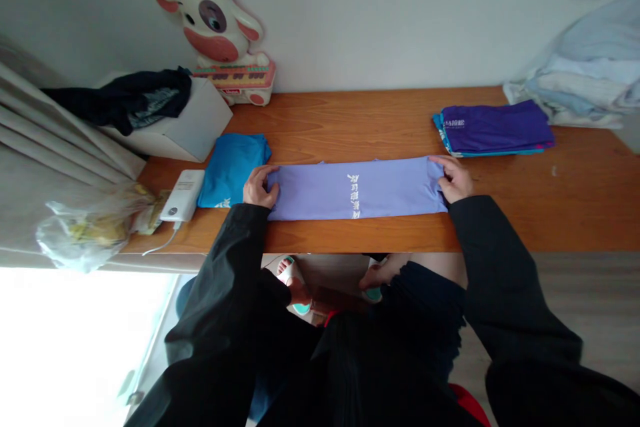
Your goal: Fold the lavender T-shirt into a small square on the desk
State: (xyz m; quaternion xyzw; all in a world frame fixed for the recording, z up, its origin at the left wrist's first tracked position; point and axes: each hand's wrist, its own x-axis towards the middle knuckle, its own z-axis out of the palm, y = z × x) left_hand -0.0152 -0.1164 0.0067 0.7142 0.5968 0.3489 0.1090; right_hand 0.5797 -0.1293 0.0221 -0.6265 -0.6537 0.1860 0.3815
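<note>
A lavender cloth (315,192) with white printed characters lies on the wooden table, folded into a long flat strip. It may be a garment or a cloth bag; I cannot tell which. My left hand (260,188) grips its left end, thumb and fingers bent around the edge. At the opposite end, my right hand (455,180) holds the right edge in the same way. A folded blue cloth (230,170) rests just beyond my left hand. To the right and further back is a stack of folded cloths (500,127), purple on top and blue below.
On the left are a white power bank (183,197) with a cable, a clear plastic bag (90,230) and a white box (193,117) under dark clothing (155,100). A cow-shaped toy keyboard (240,80) stands by the wall. Light-coloured clothes (590,73) are piled at the back right.
</note>
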